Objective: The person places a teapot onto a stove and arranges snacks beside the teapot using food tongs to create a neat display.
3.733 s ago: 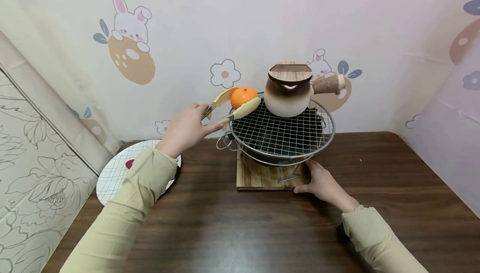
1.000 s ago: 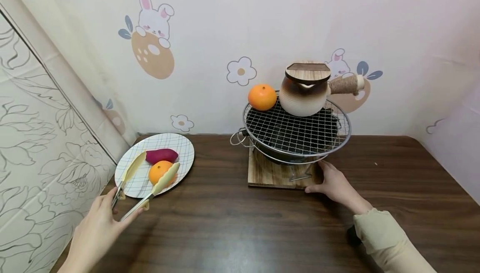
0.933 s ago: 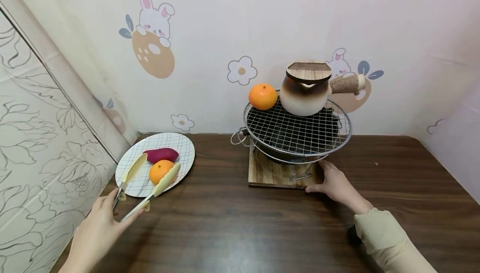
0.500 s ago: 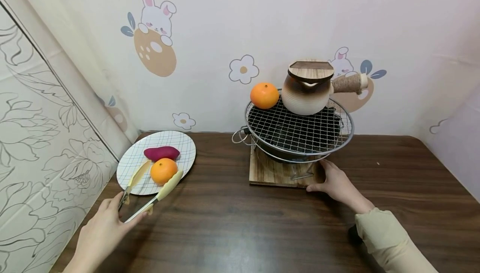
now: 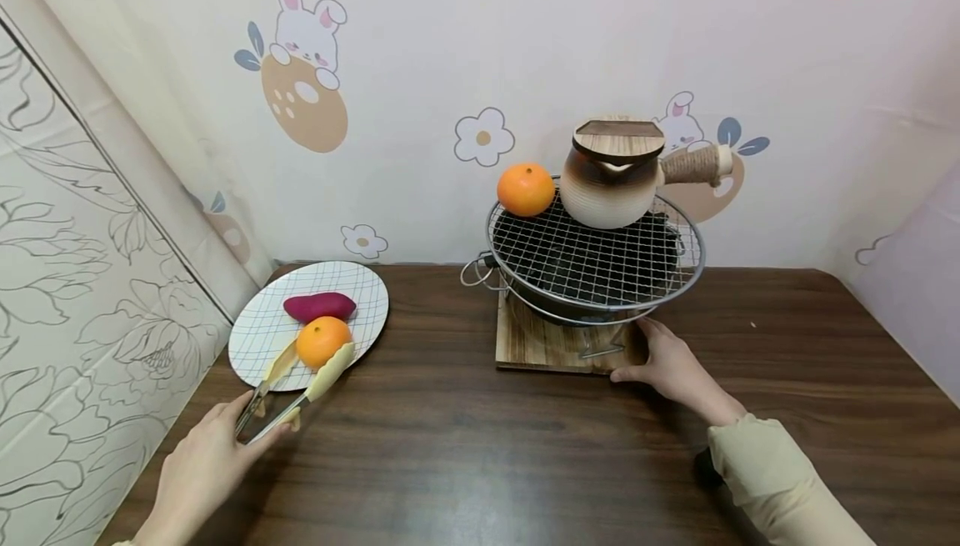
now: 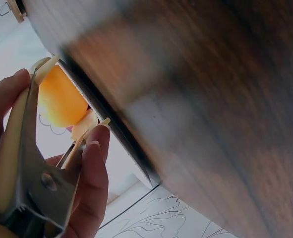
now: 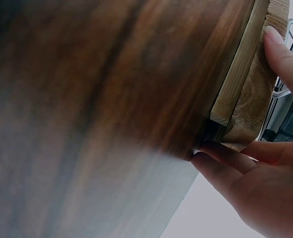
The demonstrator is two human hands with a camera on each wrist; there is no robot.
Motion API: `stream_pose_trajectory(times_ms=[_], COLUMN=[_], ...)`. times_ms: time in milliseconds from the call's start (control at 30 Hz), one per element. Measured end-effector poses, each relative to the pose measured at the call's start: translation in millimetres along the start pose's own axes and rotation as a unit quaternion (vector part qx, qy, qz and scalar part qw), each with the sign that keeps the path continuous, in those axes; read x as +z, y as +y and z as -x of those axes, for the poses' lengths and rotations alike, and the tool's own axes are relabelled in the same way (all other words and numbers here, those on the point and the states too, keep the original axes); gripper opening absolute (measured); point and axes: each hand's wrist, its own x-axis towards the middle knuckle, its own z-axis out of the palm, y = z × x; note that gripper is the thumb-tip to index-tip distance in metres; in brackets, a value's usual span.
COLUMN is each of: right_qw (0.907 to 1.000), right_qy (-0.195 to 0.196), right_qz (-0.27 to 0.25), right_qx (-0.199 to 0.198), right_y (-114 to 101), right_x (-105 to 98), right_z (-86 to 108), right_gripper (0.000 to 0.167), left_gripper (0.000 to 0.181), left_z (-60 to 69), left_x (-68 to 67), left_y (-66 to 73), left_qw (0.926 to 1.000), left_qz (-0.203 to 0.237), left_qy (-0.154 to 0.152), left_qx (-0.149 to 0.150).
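My left hand [image 5: 204, 464] holds yellow-tipped tongs [image 5: 327, 373] by their arms, thumb on one side and fingers on the other. The tong tips lie on either side of an orange fruit [image 5: 323, 341] on a checked white plate [image 5: 258, 325]; whether they touch it I cannot tell. A purple sweet potato [image 5: 318, 307] lies just behind that fruit. In the left wrist view, the orange fruit [image 6: 62, 99] shows between the tong arms. My right hand [image 5: 671, 367] grips the front right corner of a wooden board [image 5: 536, 346], seen in the right wrist view as a pale board edge [image 7: 240, 64].
On the board stands a round grill [image 5: 585, 267] with a wire mesh top. A second orange fruit [image 5: 526, 189] sits at the mesh's left rear, beside a lidded pot [image 5: 609, 192] whose wrapped handle [image 5: 690, 167] points right. A patterned curtain hangs behind the dark wooden table [image 5: 465, 446].
The tongs came from the grill to the plate, leaving an orange fruit on the mesh. Lately their tips have drawn closer together around the plate's fruit. My right hand keeps its hold on the board.
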Motion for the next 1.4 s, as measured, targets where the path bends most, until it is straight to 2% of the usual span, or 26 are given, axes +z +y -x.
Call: stream_pose_trajectory(times_ms=[233,400,500,667,900,1133,1400], right_qw=[1.0,1.0,1.0,1.0,1.0,1.0,1.0], right_qy=[0.001,-0.003,-0.004,-0.001,-0.001,-0.003,-0.003], right_qz=[-0.002,-0.004,-0.003,0.002,-0.001,0.0,-0.004], right_qx=[0.003,0.005,0.007,0.005,0.007,0.008,0.006], right_y=[-1,-1,-1,1,0,2,0], right_x=[1,1,1,-1,-1,-1,0], right_z=[0.1,0.3,0.4,0.1,0.5,0.7,0.6], right_gripper=[0.109,0.11,0.11,0.11,0.109,0.111,0.109], left_gripper=[0.089,0.089,0.087,0.079,0.071,0.073,0.072], left_z=[1.4,4.3,5.1,2.9,-1.7,-6.2,-13.8], left_x=[1.4,2.9,2.4,0.2,-4.6,-13.1,-27.5], left_y=[-1.5,-0.8,2.0,10.9,26.7,48.2,83.6], left_qw=[0.9999,1.0,0.9995,0.9949,0.9856,0.982,0.9693], left_qz=[-0.001,0.003,0.01,0.03,0.058,0.075,0.089], left_qy=[-0.008,0.004,0.029,0.091,0.148,0.157,0.179], left_qx=[-0.006,-0.001,0.007,0.03,0.055,0.074,0.143])
